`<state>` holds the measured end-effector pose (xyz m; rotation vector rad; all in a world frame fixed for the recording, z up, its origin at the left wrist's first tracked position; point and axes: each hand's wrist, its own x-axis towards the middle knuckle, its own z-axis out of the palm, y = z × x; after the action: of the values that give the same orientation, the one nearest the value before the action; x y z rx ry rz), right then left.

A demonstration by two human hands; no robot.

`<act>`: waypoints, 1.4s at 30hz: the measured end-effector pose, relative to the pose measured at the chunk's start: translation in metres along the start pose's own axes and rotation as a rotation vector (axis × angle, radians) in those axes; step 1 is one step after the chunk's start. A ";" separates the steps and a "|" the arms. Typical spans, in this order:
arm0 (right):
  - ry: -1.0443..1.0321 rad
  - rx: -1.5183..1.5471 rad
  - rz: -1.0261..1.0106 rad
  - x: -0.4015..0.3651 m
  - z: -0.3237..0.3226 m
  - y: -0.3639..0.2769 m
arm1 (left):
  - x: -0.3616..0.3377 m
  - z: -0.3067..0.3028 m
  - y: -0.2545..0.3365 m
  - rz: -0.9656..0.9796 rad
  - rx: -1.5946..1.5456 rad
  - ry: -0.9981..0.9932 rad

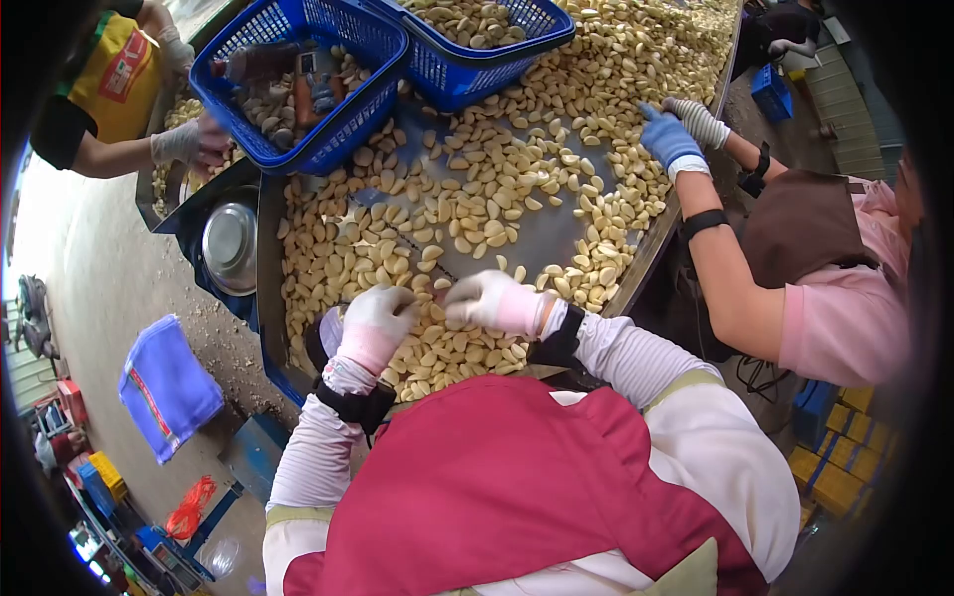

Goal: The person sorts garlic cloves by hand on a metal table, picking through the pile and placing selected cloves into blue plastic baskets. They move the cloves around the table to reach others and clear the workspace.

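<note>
Pale peeled garlic cloves [457, 343] lie spread over a metal table [537, 238], thickest along its edges and at the far right. My left hand [380, 313], in a white and pink glove, is over the near cloves with its fingers curled together. Facing it across a small gap is my right hand [492, 301], gloved alike, its fingers bent and drawn together just above the cloves. What either hand has between its fingertips is hidden or too small to make out. A dark strap circles each of my wrists.
A blue basket [393, 74] with cloves and a phone-like item stands at the far left, beside another blue basket [552, 30] of cloves. Right of me a co-worker's blue-gloved hand [668, 137] reaches in. Another person's gloved hand [184, 144] works left, near a metal bowl [231, 243].
</note>
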<state>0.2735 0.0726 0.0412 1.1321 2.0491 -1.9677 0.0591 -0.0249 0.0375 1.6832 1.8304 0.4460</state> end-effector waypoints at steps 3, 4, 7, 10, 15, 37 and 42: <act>-0.060 0.872 0.371 0.010 -0.014 -0.010 | 0.004 -0.008 0.057 -0.066 -0.758 0.113; -0.065 0.890 0.315 0.006 -0.015 -0.023 | 0.009 -0.002 0.053 -0.114 -0.823 0.188; -0.049 0.814 0.241 0.009 -0.024 -0.023 | 0.016 0.016 0.022 0.105 -0.225 0.106; 0.001 0.723 0.238 0.012 -0.028 -0.008 | 0.010 0.040 0.025 0.524 0.369 0.034; 0.039 0.408 0.242 -0.001 -0.027 -0.014 | 0.015 0.042 0.031 0.526 0.435 -0.017; -0.081 -1.131 -0.196 0.007 0.027 0.007 | -0.003 0.010 -0.001 0.463 0.358 -0.089; -0.159 -0.188 -0.097 0.008 -0.019 0.007 | -0.012 0.009 -0.020 0.004 0.729 -0.159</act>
<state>0.2800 0.0925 0.0341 0.8268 2.1856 -1.7929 0.0491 -0.0412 0.0206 2.0974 1.9940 -0.4058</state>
